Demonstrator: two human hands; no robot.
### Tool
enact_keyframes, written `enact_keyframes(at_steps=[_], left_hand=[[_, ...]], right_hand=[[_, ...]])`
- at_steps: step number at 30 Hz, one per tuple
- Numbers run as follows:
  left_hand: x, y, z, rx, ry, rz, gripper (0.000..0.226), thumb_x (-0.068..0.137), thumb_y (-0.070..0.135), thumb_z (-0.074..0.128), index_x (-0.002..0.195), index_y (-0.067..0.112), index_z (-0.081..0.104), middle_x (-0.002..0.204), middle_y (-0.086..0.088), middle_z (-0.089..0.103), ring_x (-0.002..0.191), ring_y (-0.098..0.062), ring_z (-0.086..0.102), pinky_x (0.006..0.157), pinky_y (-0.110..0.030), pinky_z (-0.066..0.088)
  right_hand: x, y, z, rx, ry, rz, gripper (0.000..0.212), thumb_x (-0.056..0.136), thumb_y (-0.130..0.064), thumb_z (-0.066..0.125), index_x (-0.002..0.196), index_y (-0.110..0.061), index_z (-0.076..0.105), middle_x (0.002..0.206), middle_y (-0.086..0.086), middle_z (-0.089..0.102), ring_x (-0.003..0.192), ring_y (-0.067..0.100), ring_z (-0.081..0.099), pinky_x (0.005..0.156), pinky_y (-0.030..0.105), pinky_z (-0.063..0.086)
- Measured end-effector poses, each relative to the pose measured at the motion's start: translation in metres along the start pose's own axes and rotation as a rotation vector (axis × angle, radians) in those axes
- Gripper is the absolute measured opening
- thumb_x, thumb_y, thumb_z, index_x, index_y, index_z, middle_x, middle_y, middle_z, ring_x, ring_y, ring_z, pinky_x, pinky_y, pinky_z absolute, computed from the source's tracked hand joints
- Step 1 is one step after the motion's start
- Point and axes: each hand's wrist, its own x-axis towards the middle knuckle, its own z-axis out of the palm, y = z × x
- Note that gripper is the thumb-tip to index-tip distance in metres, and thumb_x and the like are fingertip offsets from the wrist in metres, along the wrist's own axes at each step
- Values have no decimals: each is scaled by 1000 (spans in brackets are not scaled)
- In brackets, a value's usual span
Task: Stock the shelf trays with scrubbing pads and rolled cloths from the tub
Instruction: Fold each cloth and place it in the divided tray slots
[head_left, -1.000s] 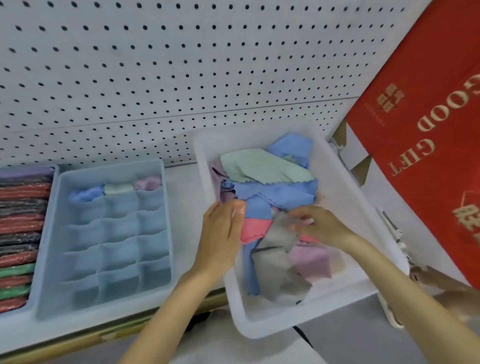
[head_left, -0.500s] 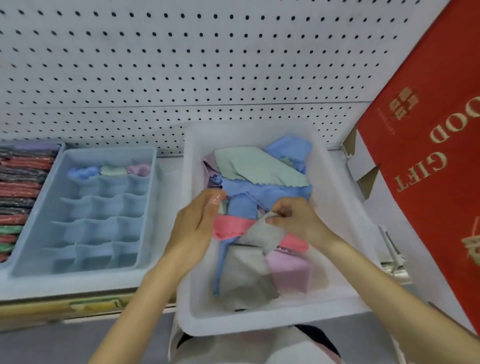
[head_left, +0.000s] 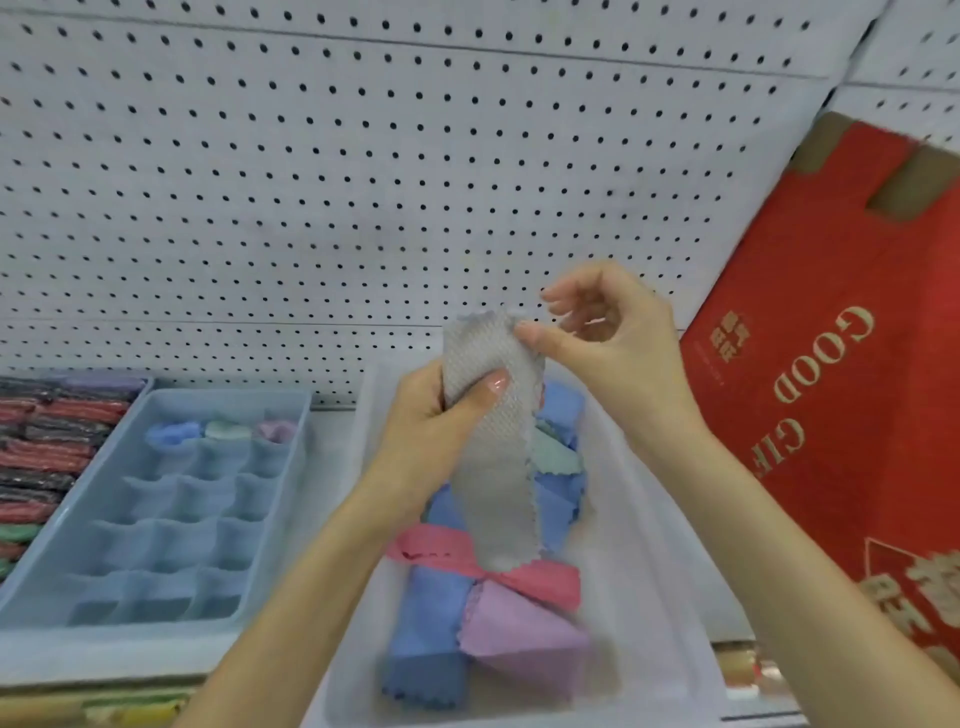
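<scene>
Grey cloth (head_left: 493, 441) lifted above tub (head_left: 649, 545); left hand (head_left: 431, 431) grip clamps middle, right hand (head_left: 608, 332) grip pinches top.

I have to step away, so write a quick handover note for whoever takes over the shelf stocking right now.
Left hand: gripping the grey cloth, held up above the tub.
Right hand: pinching the cloth's top edge; the cloth hangs unrolled.
Tub: loose blue, green, pink and purple cloths inside.
Divided tray, left of the tub: three rolled cloths in the back row, the other visible compartments empty.
Far-left tray: looks full of stacked pads.
Left: roll the grey cloth, slot it in, then the rest.
</scene>
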Motion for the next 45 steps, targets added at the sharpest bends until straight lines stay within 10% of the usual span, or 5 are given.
enact_keyframes(at_steps=[19, 45], left_hand=[[-13, 27, 17, -517, 46, -121, 38, 78, 33, 54, 105, 10, 68, 108, -12, 71, 106, -24, 66, 98, -41, 44], [-25, 7, -1, -218, -109, 52, 38, 90, 47, 46, 126, 56, 49, 140, 9, 52, 130, -12, 48, 114, -44, 28]], right_hand=[[-18, -4, 29, 100, 129, -18, 32, 65, -26, 78, 88, -38, 59, 87, -6, 55, 69, 4, 50, 63, 14, 41], [-26, -8, 32, 367, -171, 219, 25, 79, -6, 72, 66, -19, 55, 73, 1, 59, 73, 9, 56, 68, 17, 44]])
